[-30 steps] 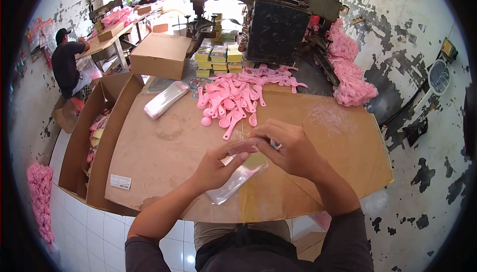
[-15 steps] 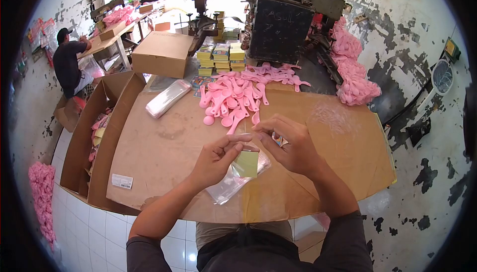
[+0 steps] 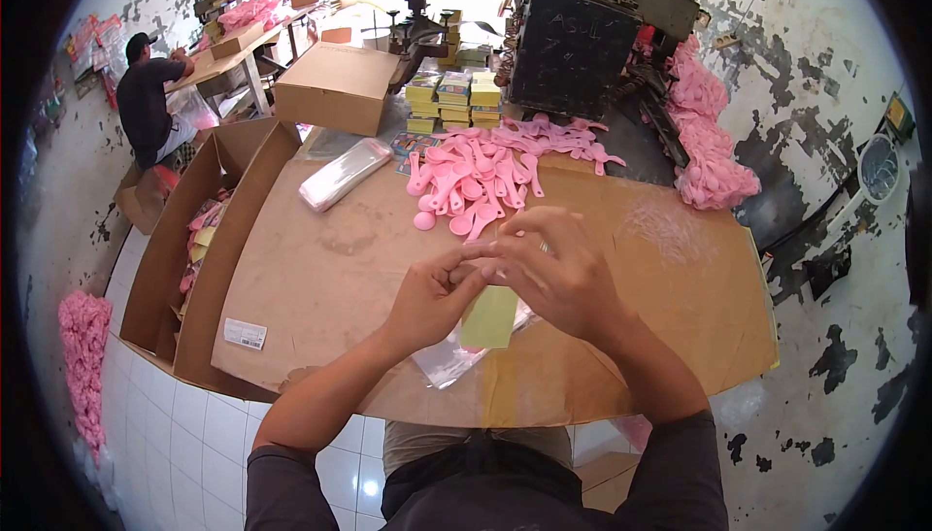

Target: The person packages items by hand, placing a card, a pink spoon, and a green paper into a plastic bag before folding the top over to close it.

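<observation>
Green card (image 3: 489,320) has its top hidden behind fingers (image 3: 468,288).

peeling wall (image 3: 815,55), tiled floor (image 3: 218,424), seated person (image 3: 148,109)

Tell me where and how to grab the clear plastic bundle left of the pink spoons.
Probably across the middle of the bundle, by both long edges, with the left hand, once free, coming from above: it lies flat and narrow, nothing on top.

Slightly tilted yellow-green card (image 3: 489,319) over clear plastic (image 3: 449,364)
</observation>
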{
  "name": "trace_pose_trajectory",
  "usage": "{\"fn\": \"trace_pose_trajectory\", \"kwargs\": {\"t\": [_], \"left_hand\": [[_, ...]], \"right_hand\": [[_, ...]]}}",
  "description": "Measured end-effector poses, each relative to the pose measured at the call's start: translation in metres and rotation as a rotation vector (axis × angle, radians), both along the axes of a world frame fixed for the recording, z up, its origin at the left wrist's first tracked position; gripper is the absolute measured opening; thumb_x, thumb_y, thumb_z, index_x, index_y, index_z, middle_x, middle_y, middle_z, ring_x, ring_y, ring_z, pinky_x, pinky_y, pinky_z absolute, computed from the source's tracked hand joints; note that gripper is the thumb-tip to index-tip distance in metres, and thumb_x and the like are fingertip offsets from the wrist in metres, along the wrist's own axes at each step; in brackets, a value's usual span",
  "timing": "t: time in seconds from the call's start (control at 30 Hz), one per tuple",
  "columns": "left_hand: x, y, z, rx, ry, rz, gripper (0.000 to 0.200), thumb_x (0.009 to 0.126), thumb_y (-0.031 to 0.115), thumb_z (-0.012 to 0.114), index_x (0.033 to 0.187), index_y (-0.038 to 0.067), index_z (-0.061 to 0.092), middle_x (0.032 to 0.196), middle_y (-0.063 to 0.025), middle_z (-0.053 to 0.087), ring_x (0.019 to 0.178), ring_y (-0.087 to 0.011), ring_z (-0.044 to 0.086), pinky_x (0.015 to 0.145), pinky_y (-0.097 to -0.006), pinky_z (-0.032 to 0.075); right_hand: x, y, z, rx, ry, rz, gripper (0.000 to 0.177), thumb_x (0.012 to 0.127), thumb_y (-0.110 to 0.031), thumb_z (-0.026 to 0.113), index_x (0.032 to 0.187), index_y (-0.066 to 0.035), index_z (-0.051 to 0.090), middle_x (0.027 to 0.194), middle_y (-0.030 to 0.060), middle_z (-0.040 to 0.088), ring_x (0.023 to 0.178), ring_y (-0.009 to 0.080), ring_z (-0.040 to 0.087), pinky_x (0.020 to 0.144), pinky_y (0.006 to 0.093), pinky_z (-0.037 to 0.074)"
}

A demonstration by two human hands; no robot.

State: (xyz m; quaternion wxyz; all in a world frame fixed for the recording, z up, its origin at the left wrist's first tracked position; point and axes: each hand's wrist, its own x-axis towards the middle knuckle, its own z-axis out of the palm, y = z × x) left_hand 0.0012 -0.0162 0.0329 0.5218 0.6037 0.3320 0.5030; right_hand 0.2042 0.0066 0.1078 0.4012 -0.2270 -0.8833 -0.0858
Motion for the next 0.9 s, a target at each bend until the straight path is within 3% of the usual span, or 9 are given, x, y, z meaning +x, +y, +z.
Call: {"fn": "trace_pose_trajectory", "kwargs": {"t": [0.23, 0.33, 0.43, 0.53, 0.6, 0.67, 0.73, 0.83, 0.9], "left_hand": [[0.0, -0.001, -0.005, 0.223, 0.32, 0.163, 0.041, 0.096, 0.006, 0.066, 0.135, -0.005, 0.059, 0.079, -0.0125, 0.075, 0.064, -0.0096, 0.067, 0.062, -0.0275, 0.052], [0.003, -0.005, 0.004, 0.283, 0.426, 0.152, 0.043, 0.101, 0.004, 0.063, 0.142, -0.006, 0.055, 0.089, -0.0052, 0.075, 0.079, -0.0073, 0.069, 0.072, -0.0253, 0.057], [0.002, -0.002, 0.001, 0.278, 0.492, 0.196, 0.043, 0.098, 0.012, 0.069, 0.137, -0.004, 0.059, 0.084, -0.0158, 0.077, 0.071, -0.014, 0.072, 0.067, -0.0298, 0.056], [-0.002, 0.003, -0.004, 0.174, 0.299, 0.075, 0.044, 0.101, 0.016, 0.067, 0.14, -0.002, 0.058, 0.091, -0.0138, 0.079, 0.084, -0.0131, 0.074, 0.075, -0.0285, 0.057], [-0.006, 0.005, 0.001, 0.012, 0.17, -0.005, 0.042, 0.103, 0.013, 0.065, 0.142, -0.002, 0.056, 0.102, -0.0127, 0.078, 0.095, -0.0117, 0.072, 0.086, -0.0269, 0.055], [-0.009, 0.007, 0.004, -0.083, 0.068, -0.048, 0.042, 0.105, 0.012, 0.063, 0.143, -0.002, 0.056, 0.107, -0.0123, 0.078, 0.101, -0.0107, 0.07, 0.091, -0.0258, 0.054], [-0.01, 0.012, 0.004, -0.098, -0.008, -0.051, 0.041, 0.105, 0.014, 0.063, 0.143, -0.001, 0.056, 0.108, -0.0127, 0.078, 0.102, -0.0102, 0.07, 0.091, -0.0253, 0.054], [-0.007, 0.013, -0.002, -0.068, 0.023, -0.018, 0.04, 0.106, 0.016, 0.062, 0.142, -0.002, 0.057, 0.11, -0.0141, 0.078, 0.102, -0.0101, 0.07, 0.09, -0.0254, 0.055], [-0.003, 0.01, -0.001, -0.086, -0.008, -0.021, 0.04, 0.106, 0.014, 0.06, 0.141, -0.005, 0.056, 0.111, -0.0145, 0.077, 0.102, -0.0112, 0.071, 0.09, -0.025, 0.056]], "right_hand": [[-0.017, 0.009, -0.009, 0.199, -0.154, -0.048, 0.021, 0.078, -0.015, 0.074, 0.094, -0.003, 0.067, 0.098, 0.0072, 0.061, 0.097, 0.0247, 0.061, 0.087, 0.0383, 0.047], [-0.019, 0.012, -0.017, 0.231, -0.294, -0.122, 0.016, 0.078, -0.014, 0.071, 0.089, -0.003, 0.065, 0.093, 0.0076, 0.058, 0.093, 0.025, 0.059, 0.086, 0.0381, 0.047], [-0.016, 0.022, -0.016, 0.124, -0.113, -0.11, 0.016, 0.079, -0.014, 0.07, 0.087, -0.003, 0.063, 0.09, 0.0094, 0.056, 0.088, 0.0262, 0.057, 0.081, 0.0381, 0.047], [0.023, 0.037, -0.007, -0.227, 0.135, -0.031, 0.016, 0.088, -0.015, 0.07, 0.09, -0.001, 0.062, 0.087, 0.0077, 0.058, 0.083, 0.0203, 0.059, 0.072, 0.0342, 0.048], [0.076, 0.046, 0.003, -1.07, 0.342, 0.113, 0.016, 0.099, -0.017, 0.065, 0.095, -0.002, 0.063, 0.086, 0.0052, 0.062, 0.076, 0.0131, 0.06, 0.064, 0.0296, 0.047], [0.15, 0.048, 0.009, -1.36, 0.31, 0.32, 0.015, 0.105, -0.017, 0.058, 0.102, -0.003, 0.062, 0.085, 0.0014, 0.065, 0.072, 0.0068, 0.059, 0.062, 0.024, 0.046], [0.226, 0.082, -0.026, -1.396, 0.575, 0.557, 0.018, 0.099, -0.008, 0.06, 0.115, 0.0, 0.061, 0.098, 0.0094, 0.068, 0.084, 0.0189, 0.066, 0.073, 0.0334, 0.054], [0.305, 0.112, -0.121, -0.142, -0.083, -0.986, 0.035, 0.092, -0.003, 0.061, 0.126, 0.002, 0.058, 0.113, 0.0193, 0.065, 0.104, 0.0343, 0.065, 0.093, 0.0471, 0.052], [0.27, 0.081, -0.098, 0.046, -0.131, -0.979, 0.044, 0.089, -0.002, 0.062, 0.132, 0.001, 0.056, 0.123, 0.0231, 0.062, 0.115, 0.0399, 0.059, 0.104, 0.051, 0.045]]}}
